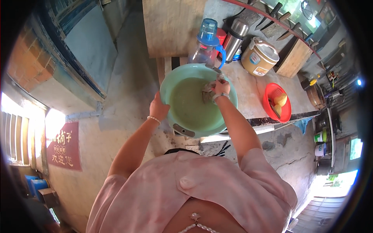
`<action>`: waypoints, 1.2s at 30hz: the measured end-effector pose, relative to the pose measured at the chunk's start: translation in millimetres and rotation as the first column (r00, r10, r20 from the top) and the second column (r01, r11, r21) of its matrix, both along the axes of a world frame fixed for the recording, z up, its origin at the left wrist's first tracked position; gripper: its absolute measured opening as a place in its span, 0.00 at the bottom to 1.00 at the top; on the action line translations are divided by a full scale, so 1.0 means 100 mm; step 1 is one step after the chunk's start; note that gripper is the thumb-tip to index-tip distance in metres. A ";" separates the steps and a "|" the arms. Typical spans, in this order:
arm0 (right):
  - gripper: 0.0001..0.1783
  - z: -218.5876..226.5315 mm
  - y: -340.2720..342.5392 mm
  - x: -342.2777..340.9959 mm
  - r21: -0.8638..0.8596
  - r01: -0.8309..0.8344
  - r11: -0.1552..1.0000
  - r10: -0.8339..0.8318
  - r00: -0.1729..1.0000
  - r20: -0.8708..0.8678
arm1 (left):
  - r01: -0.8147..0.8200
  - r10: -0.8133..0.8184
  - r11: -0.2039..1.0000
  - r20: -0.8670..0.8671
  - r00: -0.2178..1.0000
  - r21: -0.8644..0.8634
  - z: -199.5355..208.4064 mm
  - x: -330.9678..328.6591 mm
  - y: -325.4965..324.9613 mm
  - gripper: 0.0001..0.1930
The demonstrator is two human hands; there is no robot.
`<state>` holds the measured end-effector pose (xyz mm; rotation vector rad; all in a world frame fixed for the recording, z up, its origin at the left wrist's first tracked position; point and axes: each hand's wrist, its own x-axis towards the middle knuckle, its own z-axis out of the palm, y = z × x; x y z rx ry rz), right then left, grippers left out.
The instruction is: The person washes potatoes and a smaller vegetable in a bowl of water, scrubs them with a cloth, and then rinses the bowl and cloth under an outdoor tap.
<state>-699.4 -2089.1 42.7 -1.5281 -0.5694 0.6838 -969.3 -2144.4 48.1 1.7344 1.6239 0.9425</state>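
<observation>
A pale green basin (182, 71) with a handle slot on either side stands at the counter's left end, holding cloudy water (190, 105). My left hand (158, 107) grips its left rim, with the thumb over the edge and the other fingers hidden behind the wall. My right hand (222, 88) is inside the right part of the basin, closed on a wet, greyish cloth (208, 90). The cloth's lower end hangs at the water, and a bit of it shows above my fingers near the rim.
Behind the basin stand a clear jug with blue lid (208, 39), a steel flask (236, 37) and a rice cooker (260, 56). To the right, a red plastic basket (277, 102) holds yellowish pieces and a knife-like handle. Knives (274, 11) hang from a red wall rail.
</observation>
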 end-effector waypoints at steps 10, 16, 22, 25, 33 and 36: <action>0.14 -0.21 0.61 -0.63 -0.110 -0.015 0.994 0.080 0.785 0.614 | 0.074 -0.073 0.983 0.016 0.997 -0.170 0.03 -0.07 0.00 0.32; 0.14 -0.32 0.46 -1.08 -0.289 -0.381 0.878 0.468 0.564 0.680 | 0.081 -0.079 0.991 0.024 0.997 -0.108 0.00 -0.01 0.00 0.31; 0.13 -0.03 0.30 -0.79 -0.278 -0.417 0.866 0.474 0.505 0.721 | 0.040 -0.035 0.995 0.056 0.998 -0.096 0.01 0.02 0.03 0.31; 0.13 0.14 0.41 -0.28 -0.127 -0.315 0.940 0.300 0.594 0.746 | 0.027 -0.021 0.994 0.064 0.998 -0.102 0.03 0.03 0.02 0.30; 0.15 0.32 0.68 -0.13 -0.176 -0.158 0.972 0.235 0.556 0.797 | 0.055 -0.050 0.991 0.044 0.998 -0.120 -0.08 0.00 0.04 0.33; 0.16 0.18 0.79 -0.31 -0.245 -0.183 0.952 0.306 0.552 0.776 | 0.076 -0.067 0.993 0.100 0.993 -0.090 -0.02 -0.03 -0.01 0.32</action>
